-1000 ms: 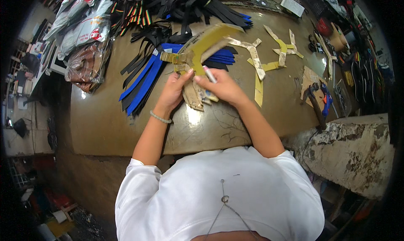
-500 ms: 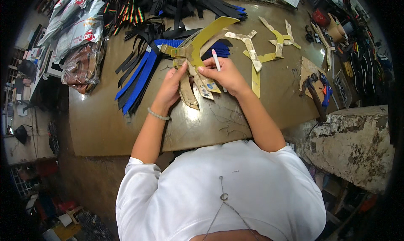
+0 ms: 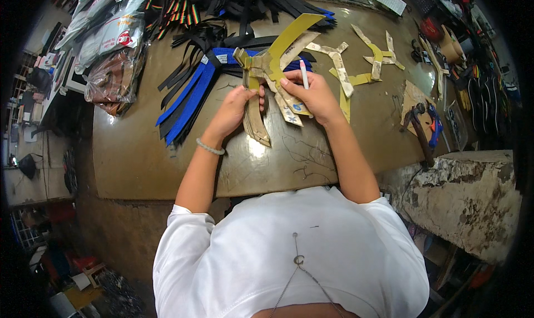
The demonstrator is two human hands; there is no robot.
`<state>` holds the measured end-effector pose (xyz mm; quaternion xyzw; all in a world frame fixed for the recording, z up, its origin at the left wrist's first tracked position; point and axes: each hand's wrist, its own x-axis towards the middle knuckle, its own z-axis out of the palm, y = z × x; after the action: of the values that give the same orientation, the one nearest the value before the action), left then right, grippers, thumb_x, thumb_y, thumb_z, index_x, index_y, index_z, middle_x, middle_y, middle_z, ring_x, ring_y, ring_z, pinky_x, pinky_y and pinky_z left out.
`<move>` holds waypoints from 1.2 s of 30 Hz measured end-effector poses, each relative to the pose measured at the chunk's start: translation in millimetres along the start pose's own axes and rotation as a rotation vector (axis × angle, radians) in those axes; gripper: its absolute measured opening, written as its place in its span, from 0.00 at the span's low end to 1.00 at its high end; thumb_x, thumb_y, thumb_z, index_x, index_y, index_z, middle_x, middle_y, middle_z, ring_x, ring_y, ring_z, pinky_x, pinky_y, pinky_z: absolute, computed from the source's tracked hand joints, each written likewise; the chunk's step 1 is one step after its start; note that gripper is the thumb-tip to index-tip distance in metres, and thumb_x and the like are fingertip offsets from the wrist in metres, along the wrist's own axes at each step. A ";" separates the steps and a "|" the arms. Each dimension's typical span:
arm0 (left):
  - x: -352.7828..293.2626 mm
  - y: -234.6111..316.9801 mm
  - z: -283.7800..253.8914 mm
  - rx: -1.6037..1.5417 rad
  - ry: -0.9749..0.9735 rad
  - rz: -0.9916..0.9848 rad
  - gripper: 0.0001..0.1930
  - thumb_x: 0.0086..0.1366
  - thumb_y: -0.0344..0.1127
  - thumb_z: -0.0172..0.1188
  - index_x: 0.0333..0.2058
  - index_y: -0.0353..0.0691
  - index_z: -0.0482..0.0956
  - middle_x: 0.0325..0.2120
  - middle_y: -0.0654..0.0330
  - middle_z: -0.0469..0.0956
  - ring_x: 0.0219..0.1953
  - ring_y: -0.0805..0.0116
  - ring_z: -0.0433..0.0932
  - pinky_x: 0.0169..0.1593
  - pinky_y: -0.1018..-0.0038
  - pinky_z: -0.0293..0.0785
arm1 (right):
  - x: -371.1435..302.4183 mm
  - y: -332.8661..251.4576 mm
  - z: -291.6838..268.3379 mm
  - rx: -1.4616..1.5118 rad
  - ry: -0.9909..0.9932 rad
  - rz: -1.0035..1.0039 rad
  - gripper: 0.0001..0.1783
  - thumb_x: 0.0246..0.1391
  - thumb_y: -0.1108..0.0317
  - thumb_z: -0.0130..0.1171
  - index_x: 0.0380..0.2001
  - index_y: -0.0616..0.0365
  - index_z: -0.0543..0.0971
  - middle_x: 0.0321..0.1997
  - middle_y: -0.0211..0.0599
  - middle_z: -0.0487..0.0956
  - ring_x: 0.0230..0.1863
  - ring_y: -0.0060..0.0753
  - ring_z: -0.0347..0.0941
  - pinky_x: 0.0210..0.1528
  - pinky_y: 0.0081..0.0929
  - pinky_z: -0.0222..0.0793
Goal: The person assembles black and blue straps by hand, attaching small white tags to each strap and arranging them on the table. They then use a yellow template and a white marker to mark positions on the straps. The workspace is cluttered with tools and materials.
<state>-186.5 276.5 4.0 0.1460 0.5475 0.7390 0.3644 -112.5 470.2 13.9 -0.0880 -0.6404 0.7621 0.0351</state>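
1. A white shirt (image 3: 289, 229), smooth and softly creased, is seen nearest, at the edge of the glossy brown table (image 3: 150, 173).
2. A beaded bracelet (image 3: 210, 147) is worn above the left hand (image 3: 236, 108), whose thumb and fingers are closed around a stack (image 3: 255, 126) of thin, curved tan strips with layered edges.
3. By the right hand (image 3: 318, 98), a template (image 3: 277, 59) is pinched under the thumb; a white pen (image 3: 303, 73) is tucked among the bent fingers.
4. The template is held above the table's middle: flat, stiff and branched, with a long curved yellow arm and paler arms marked in ink. It is overlapped with the stack at left; whether they are joined cannot be told.
5. At right, a hammer (image 3: 423, 134) is laid by torn brown card (image 3: 413, 98).
6. Flat, woven blue straps (image 3: 192, 93) are fanned at left.
7. Farther right, forked pieces (image 3: 342, 68) are spread; at the far side, black straps (image 3: 239, 1) are heaped.
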 end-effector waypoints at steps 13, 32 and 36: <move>1.0 -7.2 8.1 0.343 0.209 0.239 0.12 0.55 0.25 0.65 0.38 0.28 0.79 0.34 0.60 0.81 0.33 0.77 0.77 0.39 0.79 0.74 | -5.3 -3.5 7.8 0.142 -0.209 0.246 0.11 0.59 0.65 0.59 0.40 0.62 0.77 0.19 0.15 0.66 0.13 0.07 0.53 0.14 0.12 0.45; -3.1 17.4 48.8 0.034 0.057 0.028 0.14 0.66 0.38 0.59 0.43 0.33 0.73 0.29 0.61 0.78 0.24 0.73 0.79 0.31 0.75 0.80 | -23.2 -21.5 10.0 -0.549 0.184 -0.421 0.12 0.51 0.65 0.65 0.34 0.63 0.81 0.29 0.39 0.80 0.30 0.30 0.77 0.35 0.30 0.72; 8.4 39.4 56.6 -0.118 0.109 0.137 0.12 0.68 0.40 0.56 0.39 0.36 0.72 0.30 0.63 0.73 0.20 0.78 0.73 0.26 0.77 0.78 | -45.4 -38.5 -32.0 -0.593 0.200 -0.321 0.17 0.51 0.61 0.65 0.41 0.60 0.81 0.33 0.38 0.79 0.35 0.32 0.76 0.40 0.30 0.71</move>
<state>-172.5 316.9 58.7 0.1208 0.5107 0.8001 0.2906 -64.5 500.6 50.5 -0.0669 -0.8330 0.5153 0.1900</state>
